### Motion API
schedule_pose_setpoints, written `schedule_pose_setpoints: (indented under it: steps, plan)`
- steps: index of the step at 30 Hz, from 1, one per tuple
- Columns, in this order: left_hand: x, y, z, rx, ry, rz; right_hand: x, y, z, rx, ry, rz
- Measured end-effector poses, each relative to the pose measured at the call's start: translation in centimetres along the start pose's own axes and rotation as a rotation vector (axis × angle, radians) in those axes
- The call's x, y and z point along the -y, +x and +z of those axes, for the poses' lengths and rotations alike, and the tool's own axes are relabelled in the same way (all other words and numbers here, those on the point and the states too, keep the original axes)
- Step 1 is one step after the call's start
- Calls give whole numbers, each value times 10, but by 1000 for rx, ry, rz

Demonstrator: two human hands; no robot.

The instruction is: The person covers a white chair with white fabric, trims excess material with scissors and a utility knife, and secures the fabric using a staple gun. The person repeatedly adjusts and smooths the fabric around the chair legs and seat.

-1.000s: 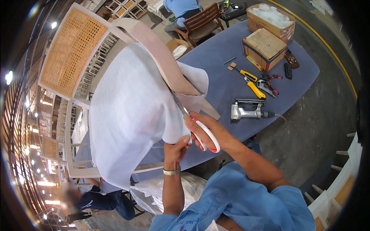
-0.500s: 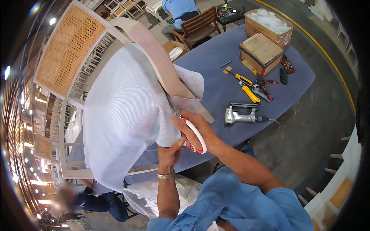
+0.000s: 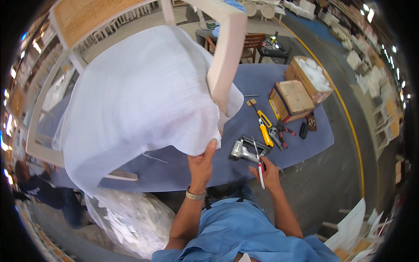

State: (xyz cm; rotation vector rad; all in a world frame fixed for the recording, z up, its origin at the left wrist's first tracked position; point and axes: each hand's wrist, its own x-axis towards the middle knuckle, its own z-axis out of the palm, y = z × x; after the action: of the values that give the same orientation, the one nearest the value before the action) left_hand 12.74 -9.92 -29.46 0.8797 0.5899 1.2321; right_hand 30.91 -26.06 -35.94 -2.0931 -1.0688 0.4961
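White mesh fabric (image 3: 139, 100) is draping over a pale wooden chair frame (image 3: 224, 52), hanging just above the left hand's fingertips. Left hand (image 3: 201, 163) is pinching the cloth's lower corner, thumb and fingers clamped together on the edge, a metal watch (image 3: 195, 195) showing at the wrist. Right hand (image 3: 267, 172) is gripping red-handled scissors (image 3: 260, 168), fingers closed around them, blades pointing away from the palm. Just beyond those blades a grey pneumatic stapler (image 3: 244, 150) is lying on the blue-covered table (image 3: 301, 148). Farther past the fingers, a yellow-handled tool (image 3: 263, 126), pliers (image 3: 279, 134) and two cardboard boxes (image 3: 293, 98) are sitting
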Motion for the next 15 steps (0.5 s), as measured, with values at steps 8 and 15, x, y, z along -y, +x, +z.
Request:
schedule_pose_setpoints:
  steps: [8,15]
  plan:
    - [50,-15,-6,-48,764,258,-79,124,-11,60,-426,-250]
    - [146,-155,-94,-277,1095,-161,114,52,-124,831,815,-677]
